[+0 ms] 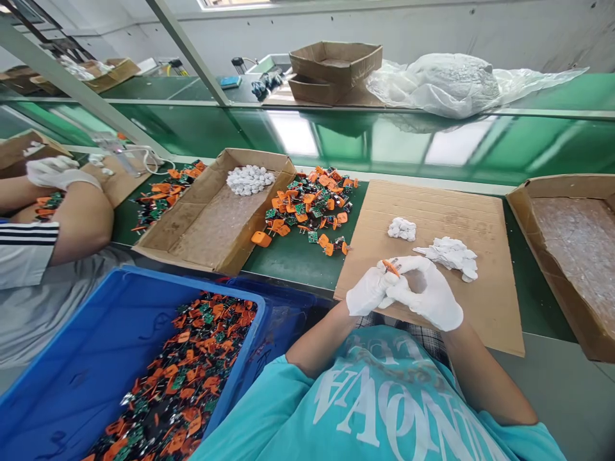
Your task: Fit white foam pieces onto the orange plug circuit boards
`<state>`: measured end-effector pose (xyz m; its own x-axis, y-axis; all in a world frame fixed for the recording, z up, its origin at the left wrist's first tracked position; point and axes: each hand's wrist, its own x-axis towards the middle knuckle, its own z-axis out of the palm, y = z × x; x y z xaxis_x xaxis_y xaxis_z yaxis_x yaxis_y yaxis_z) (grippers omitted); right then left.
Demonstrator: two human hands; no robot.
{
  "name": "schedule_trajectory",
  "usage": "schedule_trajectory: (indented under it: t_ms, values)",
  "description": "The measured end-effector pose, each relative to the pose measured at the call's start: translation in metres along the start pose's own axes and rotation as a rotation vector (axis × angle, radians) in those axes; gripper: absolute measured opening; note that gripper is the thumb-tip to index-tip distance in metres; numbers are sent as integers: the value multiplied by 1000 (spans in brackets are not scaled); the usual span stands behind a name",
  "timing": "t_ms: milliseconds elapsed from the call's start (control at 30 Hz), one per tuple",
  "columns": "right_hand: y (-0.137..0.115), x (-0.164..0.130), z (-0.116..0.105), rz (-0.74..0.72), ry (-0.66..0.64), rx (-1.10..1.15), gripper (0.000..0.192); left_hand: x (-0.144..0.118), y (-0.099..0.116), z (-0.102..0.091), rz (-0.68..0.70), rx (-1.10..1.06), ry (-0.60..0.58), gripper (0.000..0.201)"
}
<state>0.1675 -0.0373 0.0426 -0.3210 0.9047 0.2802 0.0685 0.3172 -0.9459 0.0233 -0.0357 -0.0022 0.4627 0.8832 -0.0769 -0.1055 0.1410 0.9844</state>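
Head view looks down on a green bench (pixel 293 256) crowded on nearly every side. A flat cardboard sheet (pixel 432 218) lies straight ahead, its near edge reaching the bench's front edge, and most of its surface is bare. To its right stands an open cardboard box (pixel 567 256), close to the sheet's right edge with a narrow green strip between. To the left, a loose heap of orange and green parts (pixel 312 205) touches the sheet's left edge, and beyond it sits a shallow cardboard tray (pixel 211 224) with a mound of white pieces (pixel 250 179) in its far corner. A blue bin (pixel 96 358) full of the same orange and green parts fills the near left, below the bench edge. Another person's arm (pixel 77 221) rests at the far left.

Both hands wear white gloves and meet over the sheet's near edge. The left hand (pixel 368 291) and right hand (pixel 427 291) have their fingers curled in together, pinching a small orange part (pixel 390 267) between the fingertips; only a thin orange sliver shows above the gloves. Two small piles of white pieces (pixel 449 253) lie on the sheet just beyond the hands.
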Motion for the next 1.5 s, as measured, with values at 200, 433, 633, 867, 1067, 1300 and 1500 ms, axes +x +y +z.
schedule_trajectory:
  t_ms: [200,433,633,867,1067,1300,1500]
  values:
    - [-20,5,-1,275,-37,172,32,-1,3,1,28,-65,-61,82]
    - [-10,1,-7,-77,-75,-365,35,-10,30,6,-69,-27,46,79]
    - [3,0,-7,-226,-81,-537,33,-8,50,0,-170,-8,-31,75]
    - [5,-1,-6,-260,-38,-583,24,-6,60,-11,-345,31,-151,66]
    - [-1,0,-5,-138,-42,-525,33,-4,50,-22,-271,72,-254,63]
    - [0,1,-5,-125,-23,-324,34,-3,28,-16,-73,-64,-271,74]
    - [-5,-2,-6,-136,9,-223,40,-4,20,-10,57,-98,-194,67]
